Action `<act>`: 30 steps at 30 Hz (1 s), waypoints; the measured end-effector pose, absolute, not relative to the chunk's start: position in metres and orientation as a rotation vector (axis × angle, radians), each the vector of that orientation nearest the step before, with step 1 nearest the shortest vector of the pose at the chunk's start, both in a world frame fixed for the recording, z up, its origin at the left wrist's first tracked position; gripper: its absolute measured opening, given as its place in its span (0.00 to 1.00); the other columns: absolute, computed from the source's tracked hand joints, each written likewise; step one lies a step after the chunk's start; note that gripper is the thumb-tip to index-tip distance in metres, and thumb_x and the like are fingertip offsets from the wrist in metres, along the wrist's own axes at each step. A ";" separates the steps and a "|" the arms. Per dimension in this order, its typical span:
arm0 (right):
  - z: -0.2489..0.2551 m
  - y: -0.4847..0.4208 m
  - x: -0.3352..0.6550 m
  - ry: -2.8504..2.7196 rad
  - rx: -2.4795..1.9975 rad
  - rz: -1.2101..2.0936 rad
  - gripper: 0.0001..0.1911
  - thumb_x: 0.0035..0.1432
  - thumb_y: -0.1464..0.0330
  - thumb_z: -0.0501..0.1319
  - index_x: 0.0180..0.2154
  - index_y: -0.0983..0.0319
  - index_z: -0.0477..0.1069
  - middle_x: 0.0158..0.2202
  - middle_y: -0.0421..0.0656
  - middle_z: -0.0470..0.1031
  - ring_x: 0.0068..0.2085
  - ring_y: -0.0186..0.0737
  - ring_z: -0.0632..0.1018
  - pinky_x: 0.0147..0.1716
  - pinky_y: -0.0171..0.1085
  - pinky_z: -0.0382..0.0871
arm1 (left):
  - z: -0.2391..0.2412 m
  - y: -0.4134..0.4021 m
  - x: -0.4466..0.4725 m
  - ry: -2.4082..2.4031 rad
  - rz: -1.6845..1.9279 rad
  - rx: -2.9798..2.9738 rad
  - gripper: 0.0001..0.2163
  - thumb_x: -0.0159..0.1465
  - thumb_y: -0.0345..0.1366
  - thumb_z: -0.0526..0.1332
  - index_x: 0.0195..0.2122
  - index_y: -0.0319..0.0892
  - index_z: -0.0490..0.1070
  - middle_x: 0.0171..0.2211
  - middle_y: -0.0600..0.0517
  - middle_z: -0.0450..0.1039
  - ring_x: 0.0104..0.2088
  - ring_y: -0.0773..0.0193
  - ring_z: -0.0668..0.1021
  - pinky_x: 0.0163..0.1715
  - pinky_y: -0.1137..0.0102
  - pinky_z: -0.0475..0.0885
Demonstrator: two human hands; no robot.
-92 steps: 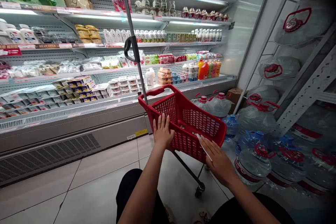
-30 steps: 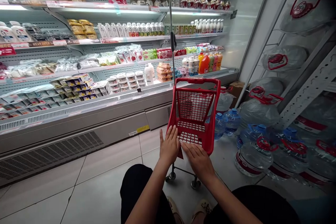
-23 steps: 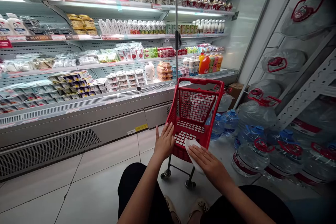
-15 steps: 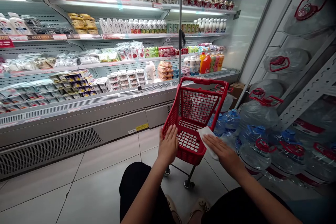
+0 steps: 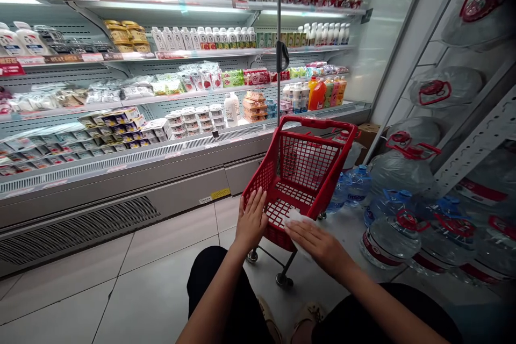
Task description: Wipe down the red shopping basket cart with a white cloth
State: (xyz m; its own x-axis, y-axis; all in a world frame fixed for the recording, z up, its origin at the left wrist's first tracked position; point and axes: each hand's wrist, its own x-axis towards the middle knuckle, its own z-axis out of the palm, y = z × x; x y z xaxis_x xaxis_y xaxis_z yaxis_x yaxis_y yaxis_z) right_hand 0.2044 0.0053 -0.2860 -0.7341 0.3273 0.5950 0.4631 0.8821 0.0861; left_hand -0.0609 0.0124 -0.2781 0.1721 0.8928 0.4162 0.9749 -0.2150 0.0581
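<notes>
A small red plastic shopping cart (image 5: 334,177) on a metal frame stands in front of my knees, its mesh basket facing me. My left hand (image 5: 252,220) lies against the near left edge of the basket, fingers stretched out and nothing in it. At the near right corner, my right hand (image 5: 318,239) presses a white cloth or tissue (image 5: 295,216) onto the basket's front rim. Its fingers lie over the cloth, and part of the cloth hangs below the hand. The palm side of each hand is hidden.
A refrigerated display case (image 5: 177,188) with dairy goods and drinks runs along the left and back. Its glass door has a black handle (image 5: 282,56). Large water bottles (image 5: 391,242) stand on the floor at right, beside a white metal rack (image 5: 479,140). Pale tiles (image 5: 157,290) cover the floor.
My right hand has moved left with the cloth, from the basket's right side to its front corner. The cart has turned slightly, and my left hand has shifted a little left with it.
</notes>
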 end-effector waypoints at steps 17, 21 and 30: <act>-0.289 0.032 0.133 -2.377 -0.613 -0.341 0.36 0.68 0.80 0.50 0.74 0.59 0.52 0.67 0.44 0.69 0.67 0.41 0.70 0.68 0.47 0.66 | -0.282 0.002 -0.048 -1.942 -0.602 -2.076 0.27 0.77 0.36 0.42 0.77 0.44 0.42 0.75 0.49 0.50 0.75 0.60 0.55 0.74 0.53 0.53; -0.280 0.046 0.156 -2.419 -0.573 -0.305 0.33 0.69 0.79 0.51 0.72 0.58 0.58 0.65 0.44 0.72 0.65 0.40 0.73 0.70 0.48 0.63 | -0.284 -0.007 -0.054 -1.838 -0.613 -2.089 0.28 0.77 0.37 0.43 0.77 0.46 0.39 0.75 0.50 0.50 0.74 0.60 0.57 0.74 0.55 0.52; -0.266 0.088 0.200 -2.360 -0.722 -0.317 0.34 0.64 0.82 0.49 0.69 0.61 0.64 0.63 0.46 0.75 0.64 0.43 0.73 0.70 0.51 0.60 | -0.272 -0.004 -0.102 -1.930 -0.547 -2.027 0.27 0.77 0.37 0.41 0.77 0.46 0.42 0.75 0.52 0.49 0.74 0.61 0.56 0.75 0.53 0.43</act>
